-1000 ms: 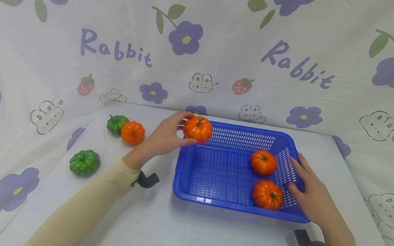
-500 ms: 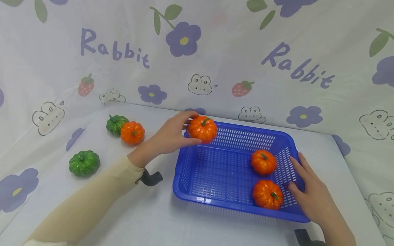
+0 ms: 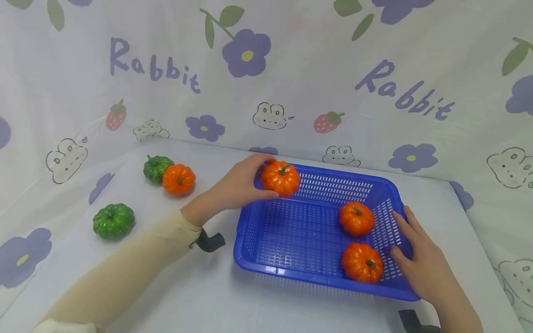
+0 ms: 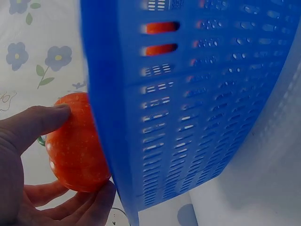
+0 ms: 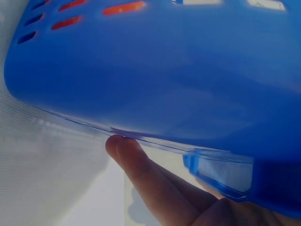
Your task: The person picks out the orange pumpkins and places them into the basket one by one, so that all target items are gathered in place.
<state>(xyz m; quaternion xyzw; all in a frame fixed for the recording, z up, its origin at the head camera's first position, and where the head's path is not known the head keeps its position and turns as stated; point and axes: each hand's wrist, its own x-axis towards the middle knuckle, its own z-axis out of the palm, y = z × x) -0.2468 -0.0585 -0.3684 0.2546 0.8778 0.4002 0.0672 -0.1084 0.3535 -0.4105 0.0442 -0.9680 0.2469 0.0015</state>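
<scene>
My left hand (image 3: 238, 184) holds an orange mini pumpkin (image 3: 281, 179) by its sides, over the left end of a blue plastic basket (image 3: 312, 280). In the left wrist view, the thumb and fingers curve round that pumpkin (image 4: 77, 146) just past the basket rim. My right hand (image 3: 424, 261) grips the basket's right rim; its thumb and a finger reach over the inner side. Other fingers (image 5: 146, 176) touch the basket's outside from below in the right wrist view. Inside the basket, two orange pumpkins (image 3: 356, 219) lie along the right end.
On the white table (image 3: 187, 291), left of the basket, a green pumpkin (image 3: 114, 221) sits nearest. Farther back, a dark green pumpkin (image 3: 157, 169) touches an orange one (image 3: 179, 180). A printed cloth (image 3: 291, 69) hangs behind the table.
My left hand has carried the orange pumpkin to the right and slightly nearer, from the basket's left rim to over its inside. The right hand and the basket have stayed put.
</scene>
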